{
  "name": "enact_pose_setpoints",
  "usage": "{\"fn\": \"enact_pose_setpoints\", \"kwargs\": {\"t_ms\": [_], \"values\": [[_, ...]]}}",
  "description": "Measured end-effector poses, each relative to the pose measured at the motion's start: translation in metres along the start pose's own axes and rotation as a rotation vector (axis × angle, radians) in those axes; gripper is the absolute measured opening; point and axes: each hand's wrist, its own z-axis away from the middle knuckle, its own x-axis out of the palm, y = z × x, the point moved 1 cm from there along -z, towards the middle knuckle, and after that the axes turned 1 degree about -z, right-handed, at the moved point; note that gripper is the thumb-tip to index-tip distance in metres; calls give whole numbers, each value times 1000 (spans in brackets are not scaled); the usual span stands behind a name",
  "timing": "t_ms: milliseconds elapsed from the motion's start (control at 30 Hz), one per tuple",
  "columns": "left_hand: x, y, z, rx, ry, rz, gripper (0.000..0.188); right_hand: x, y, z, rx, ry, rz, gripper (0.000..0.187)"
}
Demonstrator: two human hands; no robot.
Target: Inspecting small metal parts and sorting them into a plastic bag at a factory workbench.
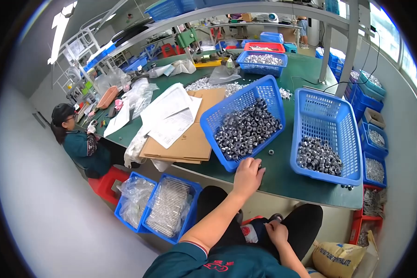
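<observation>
The green counter [282,163] is occupied by the blue right basket [320,111] and the blue left basket [268,92]. The left hand [248,177] is held at the latter's near end, the right hand [277,233] well apart. Fingers are curled on both; whether anything is pinched cannot be told. Dark metal rings [245,129] are heaped in both baskets; one loose ring [271,152] is seen between.

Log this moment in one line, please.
left hand: at near rim, front-left blue basket | right hand: near right knee | metal parts: inside it and front-right blue basket
</observation>
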Motion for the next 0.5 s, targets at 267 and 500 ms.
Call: {"fn": "enact_pose_setpoints", "kwargs": {"t_ms": [267,500], "values": [[-8,-2,-1,-51,37,-37,29,4,0,-4,19,-14,6,22],[-3,2,0,-66,63,-1,26,10,15,-4,-7,27,-3,19]]}}
